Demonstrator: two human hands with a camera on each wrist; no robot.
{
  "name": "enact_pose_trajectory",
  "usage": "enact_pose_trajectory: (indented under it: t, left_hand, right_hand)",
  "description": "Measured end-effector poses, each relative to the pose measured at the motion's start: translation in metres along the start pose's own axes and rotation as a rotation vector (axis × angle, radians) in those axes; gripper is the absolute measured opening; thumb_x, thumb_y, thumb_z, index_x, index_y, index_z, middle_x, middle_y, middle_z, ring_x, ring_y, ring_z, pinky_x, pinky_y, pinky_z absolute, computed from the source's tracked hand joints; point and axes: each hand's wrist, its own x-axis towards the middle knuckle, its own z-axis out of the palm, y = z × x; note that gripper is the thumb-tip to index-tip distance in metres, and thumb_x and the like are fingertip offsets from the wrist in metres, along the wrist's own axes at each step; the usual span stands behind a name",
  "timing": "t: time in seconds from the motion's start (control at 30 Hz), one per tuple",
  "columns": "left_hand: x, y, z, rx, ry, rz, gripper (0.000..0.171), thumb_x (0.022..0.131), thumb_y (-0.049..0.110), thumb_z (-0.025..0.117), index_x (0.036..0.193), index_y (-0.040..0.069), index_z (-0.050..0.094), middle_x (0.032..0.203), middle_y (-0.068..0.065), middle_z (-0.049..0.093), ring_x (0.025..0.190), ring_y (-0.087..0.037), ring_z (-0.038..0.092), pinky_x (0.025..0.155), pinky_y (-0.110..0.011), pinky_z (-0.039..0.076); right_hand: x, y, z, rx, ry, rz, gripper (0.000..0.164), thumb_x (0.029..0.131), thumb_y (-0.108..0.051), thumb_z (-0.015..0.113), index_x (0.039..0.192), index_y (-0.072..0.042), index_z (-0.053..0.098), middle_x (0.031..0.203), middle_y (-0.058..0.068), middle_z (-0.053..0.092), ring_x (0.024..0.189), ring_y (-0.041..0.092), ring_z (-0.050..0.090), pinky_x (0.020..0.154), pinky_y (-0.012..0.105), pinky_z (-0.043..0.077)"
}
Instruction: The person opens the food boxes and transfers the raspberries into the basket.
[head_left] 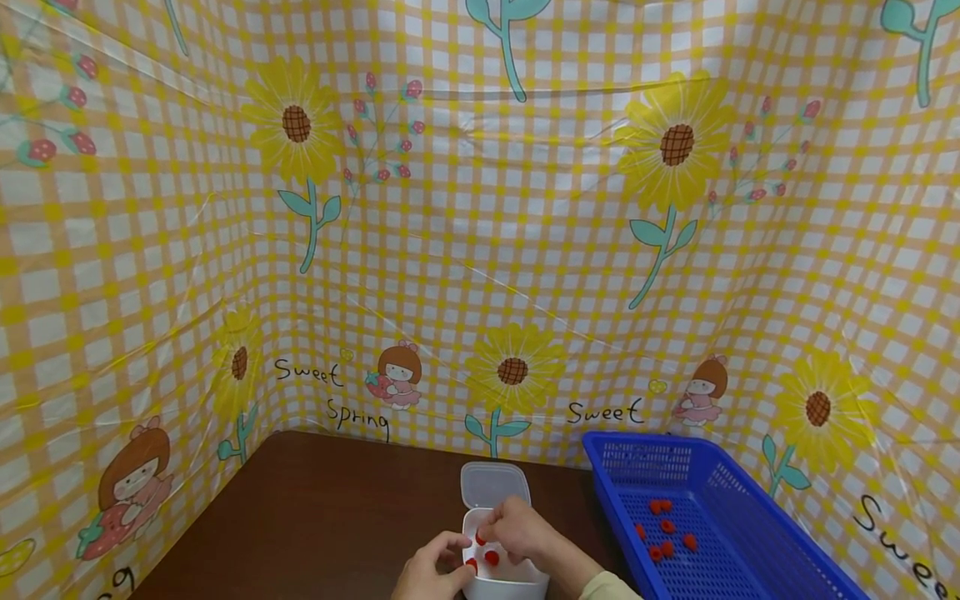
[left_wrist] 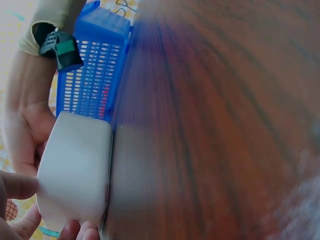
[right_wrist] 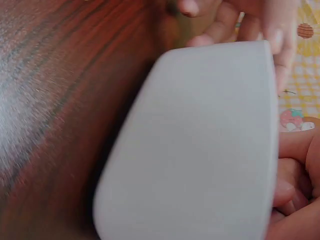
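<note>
An open white lidded box (head_left: 506,588) stands on the brown table in front of me, with a few red raspberries (head_left: 491,558) inside. My left hand (head_left: 432,568) grips the box at its left side; in the left wrist view its fingertips (left_wrist: 70,230) touch the box's outer wall (left_wrist: 75,170). Another raspberry (head_left: 471,566) lies close to the left thumb. Over the box, my right hand (head_left: 517,532) reaches in from the right with bent fingers, holding a raspberry (head_left: 481,538) at the fingertips. From the right wrist view, the box wall (right_wrist: 190,145) hides most of the right fingers.
A blue perforated basket (head_left: 738,525) stands on the right, with several raspberries (head_left: 667,527) on its floor. The translucent lid (head_left: 495,483) is folded back behind the box. Checked cloth with sunflowers (head_left: 517,250) walls in the brown table (head_left: 330,517).
</note>
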Motion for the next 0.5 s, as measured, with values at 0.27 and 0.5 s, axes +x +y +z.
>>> enact_pose_trajectory:
  t: [0.27, 0.5]
  left_hand:
    - [-0.003, 0.000, 0.001, -0.018, -0.006, -0.013, 0.030, 0.083, 0.018, 0.072, 0.111, 0.012, 0.068, 0.090, -0.002, 0.066, 0.068, -0.014, 0.063, 0.066, -0.035, 0.050]
    - [-0.002, 0.005, 0.001, -0.001, 0.014, -0.055, 0.028, 0.084, 0.020, 0.073, 0.111, 0.014, 0.068, 0.092, -0.001, 0.066, 0.071, -0.015, 0.061, 0.065, -0.036, 0.046]
  right_hand:
    - [0.001, -0.006, -0.022, 0.056, -0.001, 0.048, 0.010, 0.092, -0.005, 0.067, 0.090, 0.000, 0.075, 0.072, -0.001, 0.052, 0.043, 0.005, 0.024, 0.040, 0.018, 0.026]
    - [-0.001, -0.011, -0.045, 0.143, 0.014, 0.069, 0.014, 0.094, -0.004, 0.063, 0.096, 0.006, 0.072, 0.053, -0.008, 0.029, 0.045, 0.006, 0.019, 0.042, 0.019, 0.022]
